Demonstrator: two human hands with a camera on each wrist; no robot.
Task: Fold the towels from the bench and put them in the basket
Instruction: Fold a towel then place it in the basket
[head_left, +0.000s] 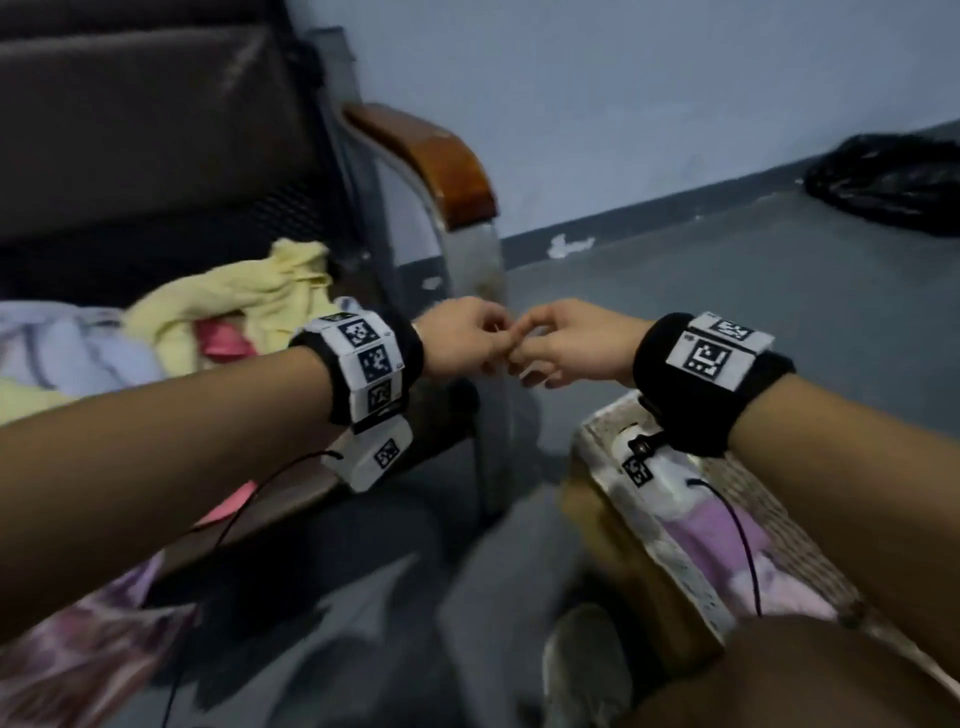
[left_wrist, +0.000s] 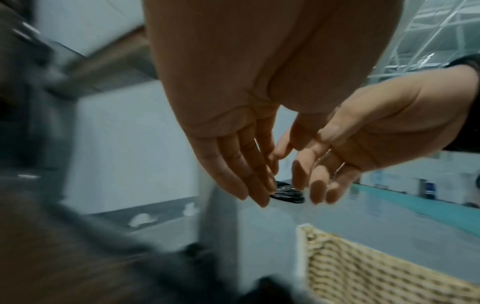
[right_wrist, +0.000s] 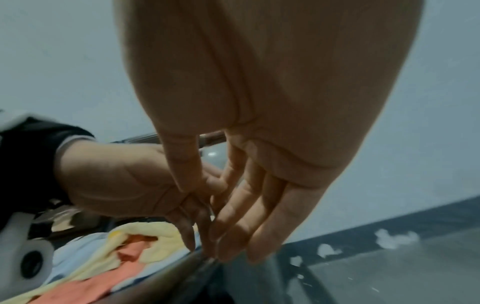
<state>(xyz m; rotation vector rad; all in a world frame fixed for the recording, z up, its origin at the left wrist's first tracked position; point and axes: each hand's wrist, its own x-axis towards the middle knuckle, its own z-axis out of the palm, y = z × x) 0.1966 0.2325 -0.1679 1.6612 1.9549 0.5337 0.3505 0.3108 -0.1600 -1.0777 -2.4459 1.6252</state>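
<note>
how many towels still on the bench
At least 3: a yellow towel on top of the pile, a pink towel tucked under it, a pale blue towel to their left. More may be hidden beneath.

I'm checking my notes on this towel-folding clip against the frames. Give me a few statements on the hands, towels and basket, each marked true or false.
1. The left hand and right hand meet at the fingertips in front of the bench armrest. True.
2. The right hand grips the yellow towel. False: neither hand holds any cloth; the yellow towel lies on the bench.
3. A pink towel lies beside the yellow one. True.
4. The woven basket stands on the bench seat. False: it stands on the floor beside the bench.
5. The basket holds nothing. False: lilac cloth lies inside.
</note>
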